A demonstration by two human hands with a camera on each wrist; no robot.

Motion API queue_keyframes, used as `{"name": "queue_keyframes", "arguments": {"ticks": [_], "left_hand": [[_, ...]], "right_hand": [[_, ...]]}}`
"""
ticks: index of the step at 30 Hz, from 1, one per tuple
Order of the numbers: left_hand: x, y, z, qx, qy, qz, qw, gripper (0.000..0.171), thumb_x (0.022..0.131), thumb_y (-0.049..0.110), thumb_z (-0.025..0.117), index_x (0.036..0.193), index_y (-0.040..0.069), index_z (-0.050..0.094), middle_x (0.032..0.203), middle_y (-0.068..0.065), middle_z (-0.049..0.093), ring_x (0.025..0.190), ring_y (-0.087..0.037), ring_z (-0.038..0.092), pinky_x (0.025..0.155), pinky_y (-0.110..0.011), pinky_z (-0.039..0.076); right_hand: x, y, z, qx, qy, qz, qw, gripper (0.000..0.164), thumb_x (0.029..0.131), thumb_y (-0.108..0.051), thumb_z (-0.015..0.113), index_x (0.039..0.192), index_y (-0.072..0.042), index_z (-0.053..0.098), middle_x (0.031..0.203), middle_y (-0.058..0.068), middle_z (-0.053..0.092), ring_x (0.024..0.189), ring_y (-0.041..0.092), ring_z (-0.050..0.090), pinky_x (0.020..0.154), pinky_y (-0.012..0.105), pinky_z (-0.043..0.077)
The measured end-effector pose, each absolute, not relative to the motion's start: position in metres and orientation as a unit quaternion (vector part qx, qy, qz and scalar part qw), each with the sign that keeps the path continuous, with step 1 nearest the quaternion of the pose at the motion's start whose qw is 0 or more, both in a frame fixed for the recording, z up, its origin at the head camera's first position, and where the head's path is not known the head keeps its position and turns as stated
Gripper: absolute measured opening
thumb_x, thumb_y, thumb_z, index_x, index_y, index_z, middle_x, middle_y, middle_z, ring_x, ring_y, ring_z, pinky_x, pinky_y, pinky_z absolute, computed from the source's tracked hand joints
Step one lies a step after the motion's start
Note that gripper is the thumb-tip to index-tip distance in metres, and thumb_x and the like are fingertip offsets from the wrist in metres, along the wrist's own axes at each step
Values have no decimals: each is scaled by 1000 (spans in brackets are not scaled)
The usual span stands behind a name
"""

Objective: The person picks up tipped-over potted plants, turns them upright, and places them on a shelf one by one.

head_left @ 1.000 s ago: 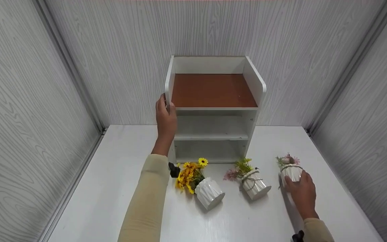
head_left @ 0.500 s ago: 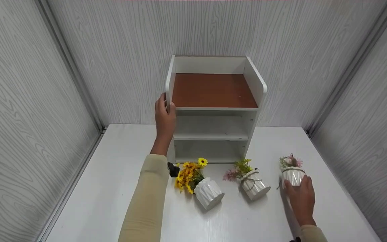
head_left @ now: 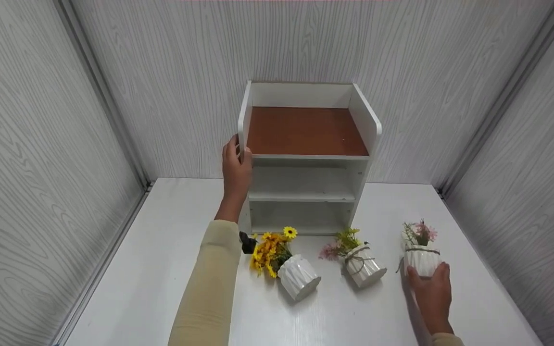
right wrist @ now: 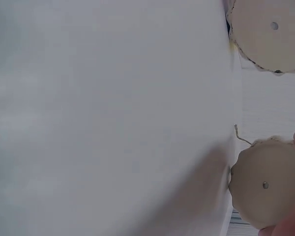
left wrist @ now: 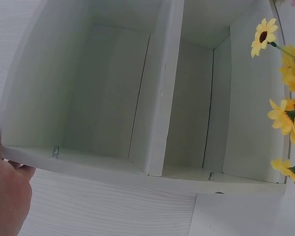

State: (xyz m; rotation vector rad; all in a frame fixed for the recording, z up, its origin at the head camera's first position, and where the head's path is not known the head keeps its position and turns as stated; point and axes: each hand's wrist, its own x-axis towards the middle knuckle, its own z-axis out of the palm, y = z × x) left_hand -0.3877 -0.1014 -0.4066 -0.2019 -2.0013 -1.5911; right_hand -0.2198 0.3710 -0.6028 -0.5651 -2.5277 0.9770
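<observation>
A white shelf unit (head_left: 301, 197) with a brown top board stands against the back wall. My left hand (head_left: 236, 170) grips the front edge of its left side panel, thumb in front and fingers on the outer face. On the right, my right hand (head_left: 431, 290) holds a white ribbed flower pot (head_left: 422, 261) near its base, between thumb and fingers. A cord rings this pot, and pink flowers and greenery point away from me. In the right wrist view its round base (right wrist: 268, 182) with a small hole faces the camera, thumb and a finger at its rim.
A pot with yellow flowers (head_left: 300, 277) lies tipped before the shelf unit. Right of it lies a corded pot with pink and yellow-green flowers (head_left: 364, 265). Grey wood-grain walls (head_left: 301, 38) enclose the white table (head_left: 161, 250).
My right hand and its flower pot have shifted toward me and slightly right, the pot turning straighter. My left hand stays on the shelf unit; the other pots have not moved.
</observation>
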Motion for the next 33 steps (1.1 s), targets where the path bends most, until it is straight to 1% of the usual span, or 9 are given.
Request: {"name": "queue_keyframes", "arguments": {"ticks": [2,4,8,14,16,19,21,26,33], "left_hand": [[-388,-102,-406,-78,-748,-597,281,52,107,31,44,155,13,33,149,-7,42,141,-21,45,113,-38,41],[-387,-102,-405,-78,-747,-600,277,52,107,31,45,154,14,34,149,-6,42,141,-20,45,113,-39,42],[-387,-102,-404,-80,-745,-603,273,50,107,30,45,153,13,35,149,-5,43,141,-19,45,113,-39,41],[-388,-102,-404,-81,-751,-594,277,49,107,28,45,152,12,36,148,-6,43,141,-21,45,112,-39,42],[-389,-102,-405,-79,-753,-591,278,49,107,28,45,152,11,37,148,-7,43,141,-22,46,112,-39,42],[-389,-103,-405,-77,-753,-593,275,48,107,29,45,151,11,37,147,-7,44,140,-22,46,112,-40,42],[-390,-103,-406,-78,-752,-596,271,48,107,29,45,150,12,37,147,-7,44,140,-22,45,113,-40,41],[-391,-104,-406,-77,-751,-597,271,47,107,31,45,150,12,37,146,-8,44,140,-24,45,113,-42,42],[-389,-104,-406,-84,-745,-601,277,46,107,29,45,149,11,38,146,-8,45,139,-22,46,112,-41,42]], "right_hand": [[-216,369,-603,-203,-896,345,191,88,94,-35,70,149,12,21,136,35,41,127,49,47,101,61,40],[-212,369,-604,-204,-895,345,194,86,92,-32,72,147,13,23,129,33,45,120,49,49,95,62,41],[-206,371,-605,-207,-894,348,193,92,90,-32,74,148,15,20,133,37,43,126,53,45,101,64,37],[-195,373,-604,-231,-881,378,167,84,90,-38,73,141,11,29,126,35,48,120,52,49,94,63,39],[-193,373,-604,-243,-874,393,152,86,89,-40,74,142,10,28,128,34,47,121,51,48,96,63,38],[-192,376,-604,-252,-862,417,139,98,87,-39,76,151,10,20,137,37,41,130,52,42,105,64,34],[-193,378,-605,-249,-856,430,139,102,85,-35,79,152,11,18,141,38,39,134,52,39,109,63,31],[-201,383,-610,-226,-851,453,142,93,83,-27,82,147,12,27,142,36,40,135,49,40,112,60,32],[-214,383,-618,-222,-848,465,123,100,84,-26,81,153,10,18,150,36,33,143,50,32,118,58,26]]}}
